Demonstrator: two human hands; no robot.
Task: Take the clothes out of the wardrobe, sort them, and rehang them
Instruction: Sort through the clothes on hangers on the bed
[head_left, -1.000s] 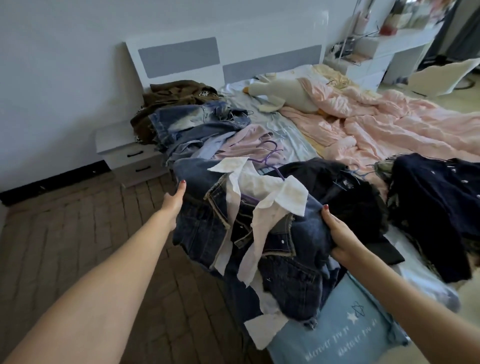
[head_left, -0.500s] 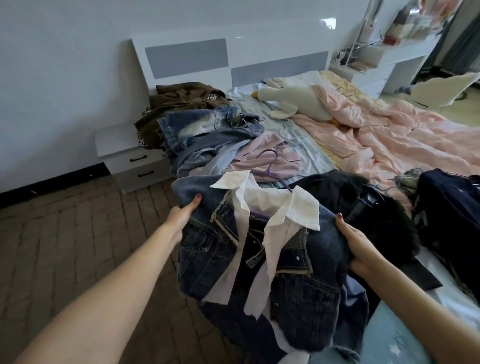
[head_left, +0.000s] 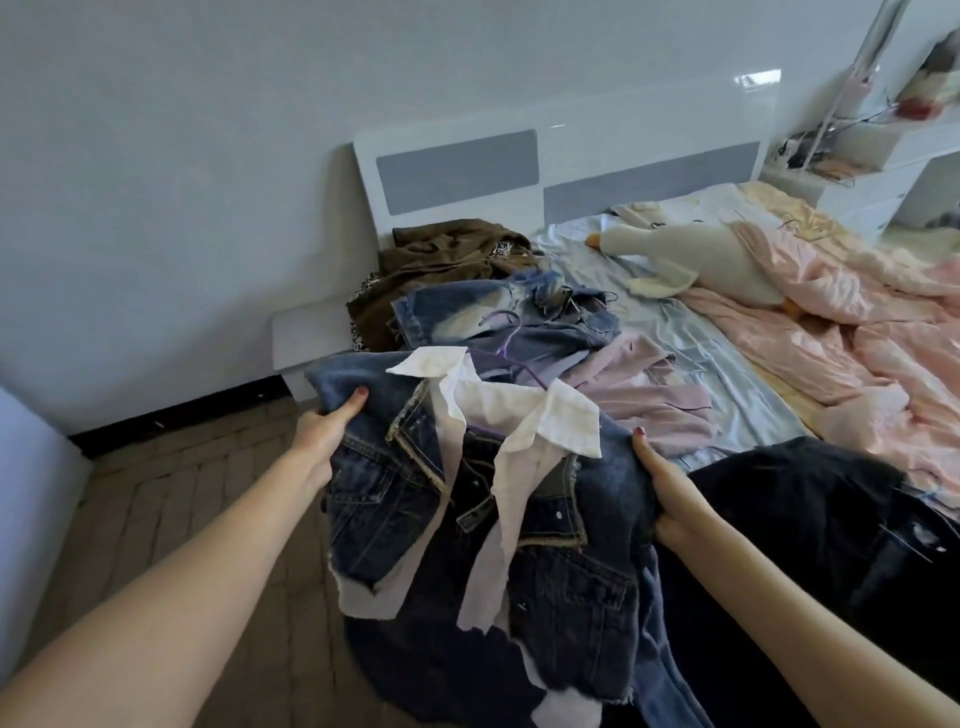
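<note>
Head view: left hand (head_left: 323, 435) grips the left shoulder of a dark denim jacket (head_left: 550, 582), thumb on top, other fingers tucked under the cloth. Right hand (head_left: 662, 491) grasps the jacket's right shoulder the same way, thumb up, fingers hidden behind the fabric. Jacket is held up off the bed (head_left: 722, 374) near its left edge, lower part hanging over the brick-pattern floor (head_left: 171, 499). White collared shirt (head_left: 498, 415) sits inside the jacket, collar spread open, tails dangling below the hem. Purple hanger (head_left: 511, 364) pokes out just behind the collar. Behind the jacket along the bed's left edge: lilac garment (head_left: 649, 400), faded jeans (head_left: 478, 317), brown garment (head_left: 441, 254) by the headboard (head_left: 561, 156). Black clothes (head_left: 810, 499) lie beside the right hand. Plush goose (head_left: 685, 254) and pink quilt (head_left: 857, 322) lie toward the bed's right side. White nightstand (head_left: 306, 332) is partly hidden by the clothes.
</note>
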